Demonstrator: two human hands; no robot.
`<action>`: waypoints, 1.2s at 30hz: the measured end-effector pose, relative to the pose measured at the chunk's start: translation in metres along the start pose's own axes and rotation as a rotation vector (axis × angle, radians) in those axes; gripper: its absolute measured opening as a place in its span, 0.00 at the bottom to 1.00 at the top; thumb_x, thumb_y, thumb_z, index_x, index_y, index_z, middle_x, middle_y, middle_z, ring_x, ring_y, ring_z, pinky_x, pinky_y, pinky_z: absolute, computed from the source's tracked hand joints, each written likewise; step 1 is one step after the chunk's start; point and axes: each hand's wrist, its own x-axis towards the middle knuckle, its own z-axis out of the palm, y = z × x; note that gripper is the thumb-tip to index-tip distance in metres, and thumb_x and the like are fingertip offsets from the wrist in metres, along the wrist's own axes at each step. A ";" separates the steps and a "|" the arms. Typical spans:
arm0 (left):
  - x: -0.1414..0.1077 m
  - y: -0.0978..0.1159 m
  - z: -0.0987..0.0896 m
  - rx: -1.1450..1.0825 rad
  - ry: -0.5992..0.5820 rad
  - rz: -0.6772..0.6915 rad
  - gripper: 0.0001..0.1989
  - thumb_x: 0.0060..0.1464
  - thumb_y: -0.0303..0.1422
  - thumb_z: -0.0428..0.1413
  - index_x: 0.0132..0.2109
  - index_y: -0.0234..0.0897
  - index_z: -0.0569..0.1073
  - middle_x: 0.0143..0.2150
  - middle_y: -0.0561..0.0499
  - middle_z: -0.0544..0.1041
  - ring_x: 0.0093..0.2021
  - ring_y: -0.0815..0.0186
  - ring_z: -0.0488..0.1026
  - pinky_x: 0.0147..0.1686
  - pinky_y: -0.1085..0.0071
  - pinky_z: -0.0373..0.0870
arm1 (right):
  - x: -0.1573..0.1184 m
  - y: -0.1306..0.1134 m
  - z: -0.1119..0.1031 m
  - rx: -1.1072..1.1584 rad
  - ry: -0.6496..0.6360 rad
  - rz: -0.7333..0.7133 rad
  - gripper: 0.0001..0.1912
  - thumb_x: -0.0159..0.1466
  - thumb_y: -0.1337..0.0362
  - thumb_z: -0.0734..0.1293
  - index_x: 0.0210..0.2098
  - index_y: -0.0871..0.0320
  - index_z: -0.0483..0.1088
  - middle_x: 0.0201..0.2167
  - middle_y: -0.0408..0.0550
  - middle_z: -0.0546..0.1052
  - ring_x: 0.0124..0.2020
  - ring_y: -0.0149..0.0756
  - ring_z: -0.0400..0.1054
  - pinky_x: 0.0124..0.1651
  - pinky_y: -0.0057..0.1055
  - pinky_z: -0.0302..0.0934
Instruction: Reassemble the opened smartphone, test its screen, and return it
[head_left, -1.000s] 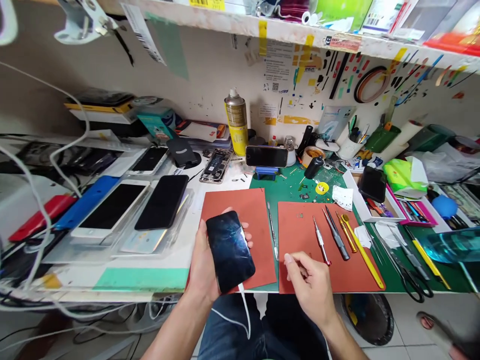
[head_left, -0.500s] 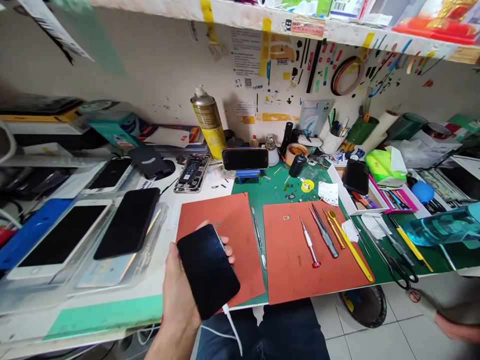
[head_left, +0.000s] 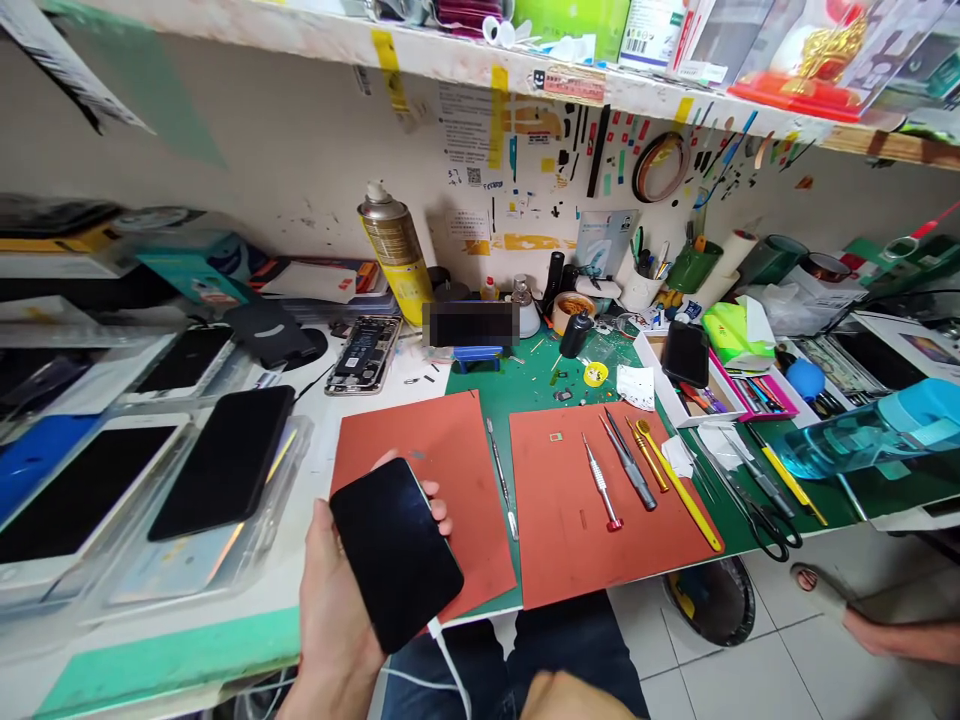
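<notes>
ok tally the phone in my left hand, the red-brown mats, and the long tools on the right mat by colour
Phone in the left hand: 1
Red-brown mats: 2
Silver tool with a red end: 1
Grey tool: 1
Gold tool: 1
Yellow tool: 1
Total: 7

Dark-screened phone (head_left: 397, 555) aslant in left hand (head_left: 337, 600), white cable (head_left: 448, 655) at bottom
</notes>
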 end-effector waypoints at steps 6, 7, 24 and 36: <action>0.001 -0.004 -0.003 -0.020 -0.042 -0.008 0.30 0.70 0.53 0.50 0.68 0.42 0.74 0.43 0.39 0.84 0.33 0.54 0.82 0.33 0.56 0.84 | 0.052 -0.032 -0.007 -0.528 0.115 -0.457 0.25 0.76 0.50 0.65 0.25 0.55 0.69 0.20 0.37 0.61 0.22 0.28 0.53 0.28 0.30 0.50; 0.000 -0.004 -0.004 -0.017 -0.048 -0.008 0.30 0.69 0.54 0.51 0.69 0.42 0.73 0.43 0.40 0.84 0.33 0.54 0.82 0.34 0.56 0.84 | 0.061 -0.031 -0.009 -0.569 0.185 -0.515 0.25 0.77 0.51 0.64 0.25 0.55 0.68 0.20 0.36 0.59 0.22 0.27 0.51 0.27 0.30 0.48; -0.006 -0.004 -0.009 -0.221 -0.123 -0.053 0.32 0.71 0.54 0.51 0.73 0.46 0.67 0.41 0.43 0.80 0.32 0.58 0.78 0.33 0.63 0.78 | 0.078 -0.018 -0.006 -0.884 0.266 -0.726 0.15 0.80 0.56 0.61 0.43 0.54 0.78 0.32 0.44 0.79 0.26 0.33 0.73 0.29 0.30 0.62; -0.005 -0.002 -0.015 -0.344 -0.029 -0.010 0.30 0.74 0.51 0.46 0.71 0.40 0.72 0.42 0.40 0.82 0.33 0.57 0.79 0.35 0.60 0.81 | 0.191 -0.110 0.096 -1.381 -0.112 -0.339 0.10 0.71 0.74 0.68 0.44 0.58 0.81 0.48 0.55 0.81 0.42 0.42 0.81 0.41 0.33 0.68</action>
